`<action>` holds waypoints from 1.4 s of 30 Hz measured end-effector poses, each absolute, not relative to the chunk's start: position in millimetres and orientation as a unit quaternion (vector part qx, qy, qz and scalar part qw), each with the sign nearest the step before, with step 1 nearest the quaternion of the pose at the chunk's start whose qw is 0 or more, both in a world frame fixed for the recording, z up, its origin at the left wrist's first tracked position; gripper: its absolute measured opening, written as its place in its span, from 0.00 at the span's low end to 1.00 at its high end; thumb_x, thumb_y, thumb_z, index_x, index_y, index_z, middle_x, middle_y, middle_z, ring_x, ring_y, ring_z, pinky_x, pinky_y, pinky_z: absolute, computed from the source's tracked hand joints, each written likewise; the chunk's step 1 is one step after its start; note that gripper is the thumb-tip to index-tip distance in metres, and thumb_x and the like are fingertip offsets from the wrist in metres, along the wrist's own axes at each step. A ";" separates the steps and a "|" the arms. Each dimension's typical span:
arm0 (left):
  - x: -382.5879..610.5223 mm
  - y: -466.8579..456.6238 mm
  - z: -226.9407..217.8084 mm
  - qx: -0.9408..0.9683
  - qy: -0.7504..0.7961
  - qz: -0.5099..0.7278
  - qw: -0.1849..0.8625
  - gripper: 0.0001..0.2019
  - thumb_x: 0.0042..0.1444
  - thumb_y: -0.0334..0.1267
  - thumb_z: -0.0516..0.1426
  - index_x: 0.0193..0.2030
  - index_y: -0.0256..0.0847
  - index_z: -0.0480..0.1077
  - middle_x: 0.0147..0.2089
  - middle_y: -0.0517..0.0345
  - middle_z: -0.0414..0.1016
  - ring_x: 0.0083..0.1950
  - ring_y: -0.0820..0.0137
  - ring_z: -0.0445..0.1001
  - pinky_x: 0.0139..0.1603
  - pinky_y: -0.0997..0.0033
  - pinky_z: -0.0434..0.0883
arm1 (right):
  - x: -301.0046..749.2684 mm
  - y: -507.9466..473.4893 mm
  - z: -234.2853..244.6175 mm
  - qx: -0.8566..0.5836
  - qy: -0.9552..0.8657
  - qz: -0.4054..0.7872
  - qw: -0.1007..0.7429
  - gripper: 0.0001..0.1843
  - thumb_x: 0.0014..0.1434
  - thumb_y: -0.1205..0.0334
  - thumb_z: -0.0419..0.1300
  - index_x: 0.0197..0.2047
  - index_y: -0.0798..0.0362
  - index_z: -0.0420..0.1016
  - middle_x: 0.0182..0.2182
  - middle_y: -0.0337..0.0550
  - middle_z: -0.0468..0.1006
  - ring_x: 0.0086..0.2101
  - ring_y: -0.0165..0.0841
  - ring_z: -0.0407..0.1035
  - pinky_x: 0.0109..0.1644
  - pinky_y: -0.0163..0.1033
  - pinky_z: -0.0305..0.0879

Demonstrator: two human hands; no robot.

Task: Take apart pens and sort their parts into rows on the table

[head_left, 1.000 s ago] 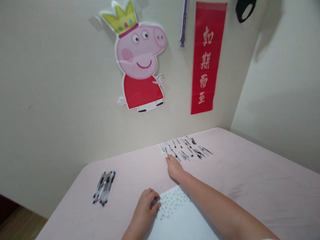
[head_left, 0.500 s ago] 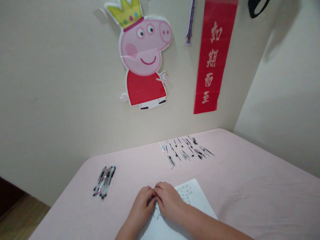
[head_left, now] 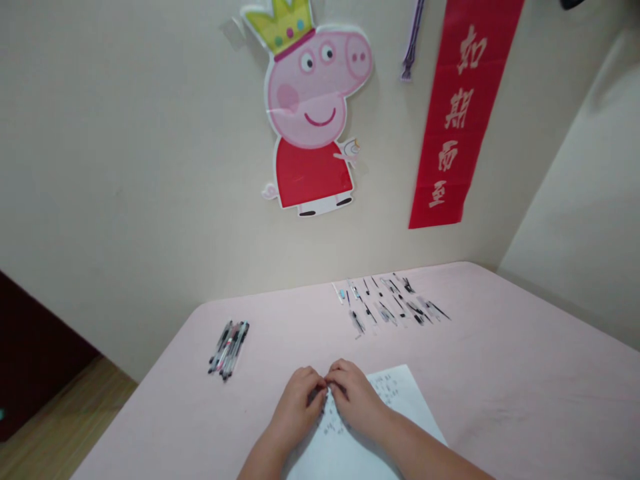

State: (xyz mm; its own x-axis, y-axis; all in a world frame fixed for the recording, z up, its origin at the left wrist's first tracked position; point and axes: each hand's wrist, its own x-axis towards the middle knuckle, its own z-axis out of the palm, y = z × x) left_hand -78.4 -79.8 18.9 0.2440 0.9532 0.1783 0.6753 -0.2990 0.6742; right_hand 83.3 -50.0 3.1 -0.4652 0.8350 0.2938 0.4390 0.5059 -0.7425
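A white sheet of paper (head_left: pixel 357 461) with handwritten dark marks lies on the pink-covered table (head_left: pixel 520 400). Over its far left part, my left hand (head_left: pixel 300 405) and my right hand (head_left: pixel 354 395) meet at the fingertips. Both have their fingers curled and pinched together. Whatever is between them, a small thing or the paper's edge, is hidden by the fingers. Beyond the hands, to the right, disassembled pen parts (head_left: pixel 384 312) lie in rough rows: dark refills, clear barrels and small black pieces. A bundle of pens (head_left: pixel 229 351) lies to the left, apart from my hands.
The table's far edge meets a pale wall (head_left: pixel 150 200). On the wall are a cartoon pig cutout (head_left: pixel 314 173), a red banner (head_left: pixel 457 113) with characters and a purple hanging cord (head_left: pixel 413 43). Wooden floor (head_left: pixel 95 417) shows past the table's left edge.
The view has swung a little left, so everything sits further right in the picture. My hands stay together over the paper; their fingertips overlap slightly less.
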 end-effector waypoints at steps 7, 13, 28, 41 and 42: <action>-78.3 -80.6 18.8 0.744 0.544 0.303 0.241 0.06 0.54 0.31 0.53 0.32 0.40 0.71 0.35 0.55 0.71 0.42 0.66 0.68 0.45 0.66 0.65 | 83.1 -47.9 -1.9 -0.385 -0.792 0.317 0.352 0.16 0.51 0.78 0.51 0.32 0.52 0.76 0.34 0.43 0.73 0.40 0.34 0.67 0.46 0.37 0.62; -89.4 -72.6 18.1 0.713 0.565 0.353 0.220 0.07 0.56 0.33 0.52 0.32 0.40 0.71 0.33 0.55 0.71 0.38 0.67 0.70 0.40 0.69 0.67 | 83.0 -48.9 1.3 -0.385 -0.785 0.328 0.357 0.16 0.51 0.77 0.51 0.32 0.52 0.77 0.34 0.44 0.73 0.39 0.34 0.67 0.46 0.38 0.62; -224.5 -36.6 47.3 0.512 0.844 0.136 -0.086 0.14 0.58 0.29 0.47 0.42 0.32 0.73 0.43 0.40 0.75 0.44 0.57 0.74 0.46 0.61 0.68 | 82.6 -47.2 -3.6 -0.397 -0.762 0.345 0.378 0.16 0.50 0.78 0.48 0.30 0.55 0.75 0.33 0.45 0.73 0.37 0.34 0.68 0.44 0.38 0.62; -220.2 -33.7 37.5 0.497 0.859 0.042 -0.120 0.14 0.59 0.43 0.51 0.41 0.35 0.71 0.41 0.42 0.75 0.44 0.56 0.75 0.41 0.63 0.69 | 82.1 -43.9 -2.1 -0.406 -0.763 0.340 0.370 0.13 0.58 0.69 0.50 0.26 0.55 0.73 0.30 0.44 0.72 0.34 0.33 0.67 0.40 0.37 0.60; -219.2 -33.8 37.3 0.499 0.857 0.042 -0.123 0.13 0.60 0.42 0.50 0.41 0.36 0.71 0.41 0.43 0.75 0.44 0.57 0.75 0.41 0.63 0.69 | 82.2 -44.2 -1.6 -0.408 -0.763 0.339 0.369 0.13 0.57 0.70 0.51 0.26 0.55 0.73 0.30 0.44 0.73 0.34 0.33 0.67 0.41 0.37 0.60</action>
State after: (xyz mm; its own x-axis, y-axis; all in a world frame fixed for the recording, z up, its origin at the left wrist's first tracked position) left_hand -219.2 -33.8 37.3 -0.4725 0.8444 0.2525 0.8649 0.4993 -0.0510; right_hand 82.2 -44.2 -1.6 -0.3955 0.8724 0.2872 0.3721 0.4381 -0.8183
